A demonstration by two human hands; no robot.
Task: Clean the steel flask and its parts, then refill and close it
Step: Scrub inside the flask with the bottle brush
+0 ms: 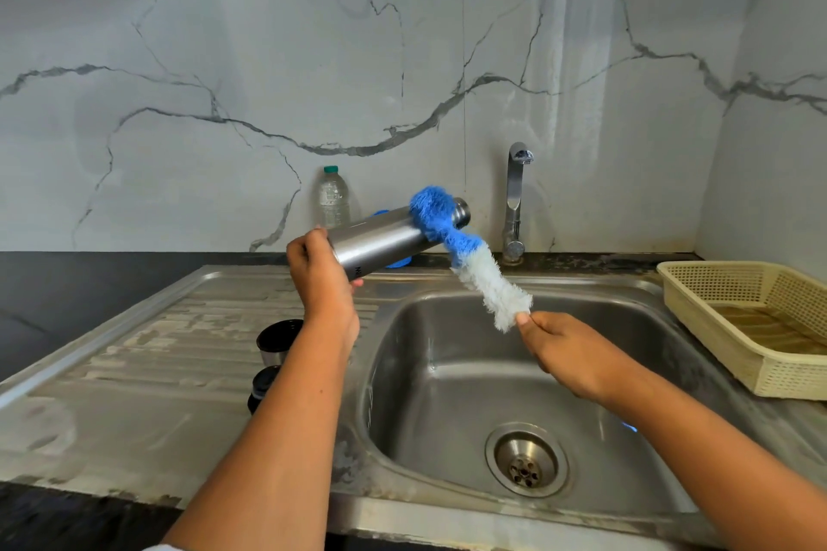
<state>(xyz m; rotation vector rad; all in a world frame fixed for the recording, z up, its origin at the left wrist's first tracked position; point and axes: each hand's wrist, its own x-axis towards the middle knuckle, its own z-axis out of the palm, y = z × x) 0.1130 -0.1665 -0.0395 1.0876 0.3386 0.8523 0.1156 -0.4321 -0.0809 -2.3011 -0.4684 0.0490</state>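
Note:
My left hand (318, 271) grips the bottom end of the steel flask (380, 239), held tilted above the sink's left rim with its open neck pointing up and right. My right hand (564, 349) pinches the lower end of a bottle brush (470, 259) with blue and white bristles. The brush's blue end lies bent over the flask's shoulder, just below the neck. Two flask parts stand on the drainboard behind my left forearm: a steel cup with a dark inside (278, 340) and a black stopper (263, 387).
The steel sink basin (447, 394) lies below the hands, its drain (526, 459) near the front. A tap (515, 201) stands at the back. A plastic water bottle (333, 197) is by the wall. A cream basket (734, 318) sits at the right.

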